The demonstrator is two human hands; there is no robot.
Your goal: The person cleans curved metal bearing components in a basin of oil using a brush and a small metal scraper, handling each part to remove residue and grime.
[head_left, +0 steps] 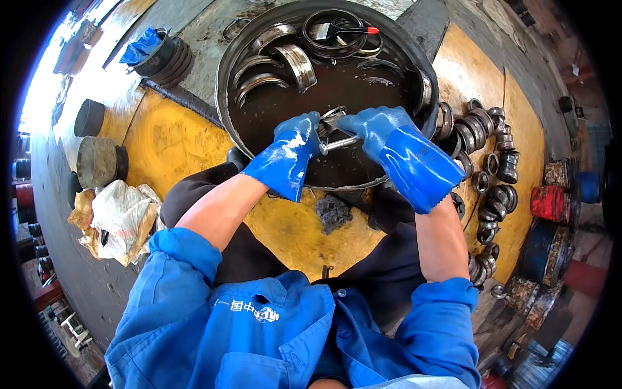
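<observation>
Both my hands wear long blue rubber gloves and meet over a round black tub of dark liquid. My left hand is closed on the left side of a shiny metal piece. My right hand is closed on its right side. A short metal rod with a rounded end shows between the gloves, below the piece. The gloves hide much of what I hold, and its exact kind cannot be made out. Curved metal half-rings sit in the tub's far left part, partly in the liquid.
A paintbrush with a black, red-tipped handle lies on metal rings at the tub's far side. Many metal rings stand on yellow sheeting to the right. Crumpled white bags lie at left, near grey cylinders. Farther off stands a black bucket.
</observation>
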